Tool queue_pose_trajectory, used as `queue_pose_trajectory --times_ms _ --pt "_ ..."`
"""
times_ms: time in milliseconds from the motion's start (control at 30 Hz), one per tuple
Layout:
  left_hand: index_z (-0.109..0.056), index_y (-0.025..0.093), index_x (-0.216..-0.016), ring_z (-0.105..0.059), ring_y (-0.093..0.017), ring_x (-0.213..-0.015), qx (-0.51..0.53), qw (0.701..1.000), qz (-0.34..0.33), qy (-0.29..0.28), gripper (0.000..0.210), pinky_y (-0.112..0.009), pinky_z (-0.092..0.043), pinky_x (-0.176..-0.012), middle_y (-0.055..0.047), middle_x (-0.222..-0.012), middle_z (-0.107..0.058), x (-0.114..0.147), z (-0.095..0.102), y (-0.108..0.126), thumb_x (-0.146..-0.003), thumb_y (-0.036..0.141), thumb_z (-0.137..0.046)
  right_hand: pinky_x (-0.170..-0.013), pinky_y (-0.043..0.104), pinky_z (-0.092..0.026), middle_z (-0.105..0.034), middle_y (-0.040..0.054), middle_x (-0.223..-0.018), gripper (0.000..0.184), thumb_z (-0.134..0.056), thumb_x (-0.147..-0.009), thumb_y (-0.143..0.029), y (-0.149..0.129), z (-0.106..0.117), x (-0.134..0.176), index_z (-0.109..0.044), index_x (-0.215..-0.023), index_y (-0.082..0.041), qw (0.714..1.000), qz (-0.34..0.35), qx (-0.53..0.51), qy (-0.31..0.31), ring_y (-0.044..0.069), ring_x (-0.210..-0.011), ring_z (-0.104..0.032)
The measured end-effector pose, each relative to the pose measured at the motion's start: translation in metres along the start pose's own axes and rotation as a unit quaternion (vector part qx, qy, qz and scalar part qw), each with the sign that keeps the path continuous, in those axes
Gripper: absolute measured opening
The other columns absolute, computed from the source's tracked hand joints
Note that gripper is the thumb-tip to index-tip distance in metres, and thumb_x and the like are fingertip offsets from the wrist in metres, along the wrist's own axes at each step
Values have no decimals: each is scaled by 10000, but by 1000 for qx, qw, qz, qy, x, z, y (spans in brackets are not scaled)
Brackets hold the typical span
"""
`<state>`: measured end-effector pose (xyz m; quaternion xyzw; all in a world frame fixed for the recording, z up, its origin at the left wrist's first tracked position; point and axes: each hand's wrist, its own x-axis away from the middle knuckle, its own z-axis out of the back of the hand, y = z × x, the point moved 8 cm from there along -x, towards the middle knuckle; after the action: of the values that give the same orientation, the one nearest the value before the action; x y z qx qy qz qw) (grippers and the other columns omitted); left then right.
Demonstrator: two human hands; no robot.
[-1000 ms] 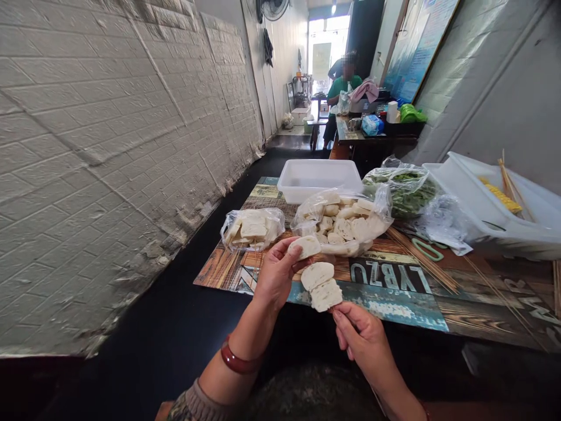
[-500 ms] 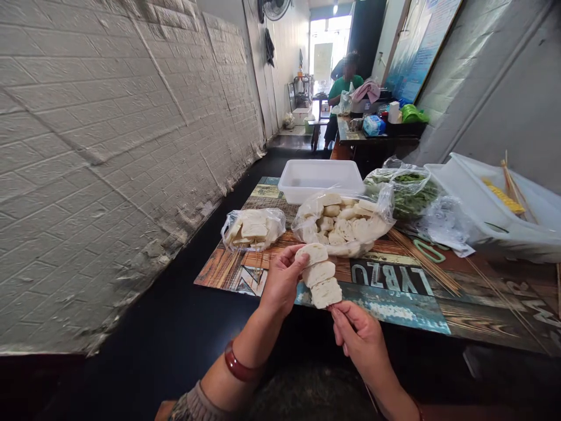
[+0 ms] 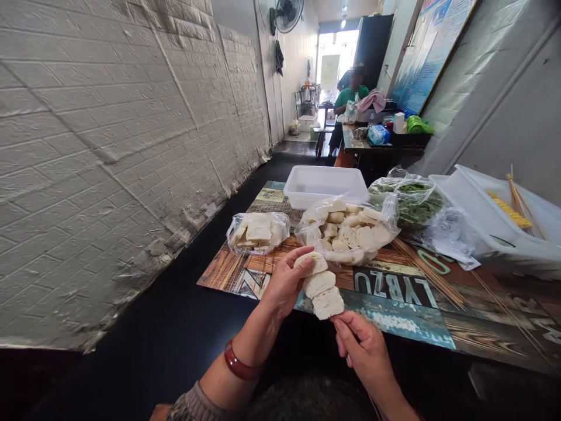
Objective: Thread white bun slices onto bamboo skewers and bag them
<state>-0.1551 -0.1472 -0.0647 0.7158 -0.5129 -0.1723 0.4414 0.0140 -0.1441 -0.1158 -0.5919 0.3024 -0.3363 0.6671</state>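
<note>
Small bag of white slices (image 3: 258, 231): lies on the surface (image 3: 394, 310) at the left, well filled, untouched.

Left hand (image 3: 284, 283): fingers and thumb closed on the top slice (image 3: 310, 263) of a stack held in the air over the near edge of the surface.

Stack: three white slices in a line, top to bottom; the lower slices (image 3: 323, 295) sit directly under the one in the left hand. They appear threaded on a skewer; the stick itself is too thin to make out between them.

Right hand (image 3: 363, 348): pinched shut just below the lowest slice, judged to be gripping the near end of the skewer.

Large bag of slices (image 3: 348, 231): open, just beyond the hands, much stock left in it.

White tub (image 3: 324, 184): far side, nothing visible inside.

Loose skewers (image 3: 432, 275): lying to the right, unused.

Judgement: one skewer partly loaded with three pieces; no finished skewers visible; most of the slices remain to be threaded
</note>
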Motion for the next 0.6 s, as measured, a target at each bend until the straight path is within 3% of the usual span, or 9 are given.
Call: queue_pose_trajectory --times_ms 200,300,400,600 --pt "-715 123 -924 -706 -207 -675 12 1000 -12 13 424 -284 -539 -642 -99 -780 -759 4 -3 -2 -595 337 -878 -393 195 -342 -529 -51 -492 366 -556 -908 -498 9 -1 1 -689 -866 -159 999 -28 -20 -19 85 -369 -426" --pt "-697 129 -971 -706 -204 -654 22 999 -20 21 451 -297 -550 -643 -88 -770 -759 7 -4 0 -608 330 -872 -398 200 -345 -511 -56 -477 379 -558 -901 -506 16 0 5 -699 -868 -156 999 -48 -14 -18 86 -366 -416" --pt "-680 133 -1033 -711 -209 -667 32 999 -15 30 493 -306 -553 -656 -86 -778 -761 10 -6 -1 -617 318 -868 -416 209 -359 -487 -63 -456 365 -554 -908 -490 18 4 9 -710 -846 -166 999 -32 8 7 91 -368 -422" --pt "-727 115 -972 -690 -187 -684 22 999 -20 32 433 -273 -529 -658 -94 -806 -763 17 -9 -3 -626 341 -856 -452 219 -392 -489 -59 -449 321 -548 -928 -441 19 6 11 -721 -853 -182 998 16 44 30 110 -391 -463"
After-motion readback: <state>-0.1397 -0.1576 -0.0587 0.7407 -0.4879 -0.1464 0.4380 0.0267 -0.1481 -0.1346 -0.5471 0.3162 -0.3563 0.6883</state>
